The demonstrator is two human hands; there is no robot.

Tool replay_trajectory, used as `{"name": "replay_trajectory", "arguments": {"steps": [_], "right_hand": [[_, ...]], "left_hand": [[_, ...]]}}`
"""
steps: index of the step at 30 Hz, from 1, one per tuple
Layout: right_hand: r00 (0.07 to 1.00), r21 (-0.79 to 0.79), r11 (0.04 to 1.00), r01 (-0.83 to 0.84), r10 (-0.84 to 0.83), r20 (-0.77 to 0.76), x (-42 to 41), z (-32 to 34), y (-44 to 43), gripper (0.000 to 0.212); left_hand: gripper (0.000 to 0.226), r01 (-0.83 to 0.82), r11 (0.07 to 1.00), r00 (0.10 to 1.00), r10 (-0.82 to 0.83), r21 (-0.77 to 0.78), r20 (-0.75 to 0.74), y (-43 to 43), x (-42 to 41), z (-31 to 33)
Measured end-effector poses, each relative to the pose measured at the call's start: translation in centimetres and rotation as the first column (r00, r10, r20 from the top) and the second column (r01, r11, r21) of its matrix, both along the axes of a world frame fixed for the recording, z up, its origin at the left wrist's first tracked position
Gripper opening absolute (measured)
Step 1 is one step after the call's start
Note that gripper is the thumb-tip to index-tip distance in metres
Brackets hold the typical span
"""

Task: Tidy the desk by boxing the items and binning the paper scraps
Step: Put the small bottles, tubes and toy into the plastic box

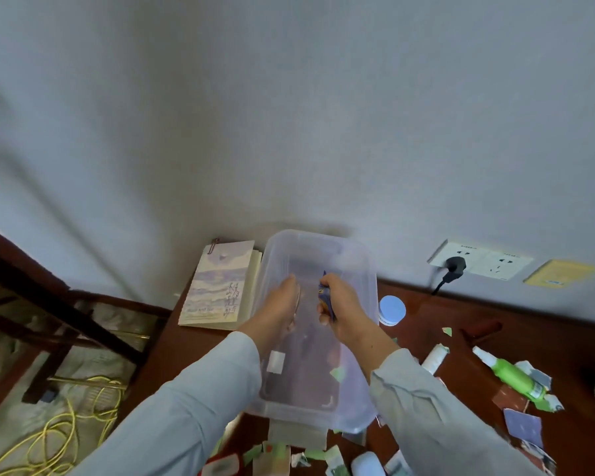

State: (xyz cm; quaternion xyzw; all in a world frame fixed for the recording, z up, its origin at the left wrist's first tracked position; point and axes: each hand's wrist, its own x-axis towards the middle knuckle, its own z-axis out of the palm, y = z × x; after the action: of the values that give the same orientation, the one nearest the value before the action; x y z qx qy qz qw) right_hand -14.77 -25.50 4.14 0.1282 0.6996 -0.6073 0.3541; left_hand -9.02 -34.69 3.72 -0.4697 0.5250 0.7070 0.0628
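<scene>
Dark red-brown tabletop (pixel 461 324) against a grey wall. Clear plastic box (pixel 366 269) stands on it near the left end, long side running away from the viewer, open on top. A paperback book (pixel 217 286) lies just beside the box on its left.

Both hands reach down into the box. Right hand (pixel 344 304): fingers clamped round a small dark blue item (pixel 324 297) held upright over the box floor. Left hand (pixel 279 304): fingers curled downward; cannot tell whether they hold anything.

Right of the box: green bottle (pixel 512 374) lying on its side, and a blue-lidded jar (pixel 392 309) just beside the box wall. Paper scraps (pixel 320 453) are scattered along the near edge and round the bottle; one green scrap (pixel 337 372) shows within the box outline.
</scene>
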Motion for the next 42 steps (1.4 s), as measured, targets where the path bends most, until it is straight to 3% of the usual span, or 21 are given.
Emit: {"name": "replay_trajectory", "arguments": {"steps": [5,8,10,12,14,21,26,30,33,38,42], "right_hand": [[0.969,0.102,0.980,0.171,-0.186,0.165,-2.6,-3.4,-1.6,0.024],[0.992,0.161,0.983,0.089,-0.102,0.075,-3.8,-5.5,-2.2,0.022],[0.986,0.182,0.973,0.141,-0.155,0.064,-4.2,-6.9,-2.6,0.005],[0.974,0.177,0.960,0.215,-0.225,0.038,-4.4,-8.8,-2.7,0.033],[0.970,0.160,0.959,0.235,-0.242,0.025,-4.4,-10.0,-3.0,0.044],[0.971,0.138,0.962,0.235,-0.237,-0.003,-3.6,-10.5,-3.3,0.028],[0.989,0.240,0.960,0.142,-0.145,-0.005,-3.8,-9.4,-3.2,0.033],[0.994,0.218,0.972,0.086,-0.098,0.043,-3.7,-7.6,-3.0,0.032],[0.997,0.245,0.970,0.014,-0.031,0.064,-3.1,-6.0,-2.6,0.032],[0.995,0.050,0.997,0.058,-0.061,0.079,0.5,-0.2,-0.2,0.022],[1.000,-0.045,0.999,0.006,-0.007,-0.012,4.8,2.2,2.1,0.033]], "left_hand": [[0.029,-0.021,0.999,0.997,0.018,0.044,0.080,-0.7,-2.6,-3.4],[0.045,-0.147,0.986,0.979,0.134,0.076,0.154,-1.0,-3.7,-6.0],[0.035,-0.231,0.965,0.957,0.202,0.125,0.209,-1.1,-4.2,-6.9],[0.017,-0.291,0.943,0.945,0.258,0.161,0.202,-1.1,-4.3,-7.0],[0.020,-0.321,0.927,0.940,0.287,0.194,0.185,-0.9,-4.6,-7.4],[0.024,-0.413,0.888,0.909,0.388,0.201,0.154,-0.6,-5.6,-6.6],[0.021,-0.352,0.922,0.936,0.349,0.159,0.050,-0.6,-6.1,-5.7],[0.030,-0.293,0.945,0.954,0.299,0.144,-0.018,-0.3,-5.1,-3.6],[0.023,-0.251,0.964,0.967,0.254,0.090,-0.025,0.1,-3.7,-1.6],[0.022,-0.146,0.989,0.988,0.146,0.004,-0.057,1.0,-0.8,0.4],[0.022,-0.165,0.986,0.972,0.166,0.024,-0.169,2.8,2.9,2.6]]}}
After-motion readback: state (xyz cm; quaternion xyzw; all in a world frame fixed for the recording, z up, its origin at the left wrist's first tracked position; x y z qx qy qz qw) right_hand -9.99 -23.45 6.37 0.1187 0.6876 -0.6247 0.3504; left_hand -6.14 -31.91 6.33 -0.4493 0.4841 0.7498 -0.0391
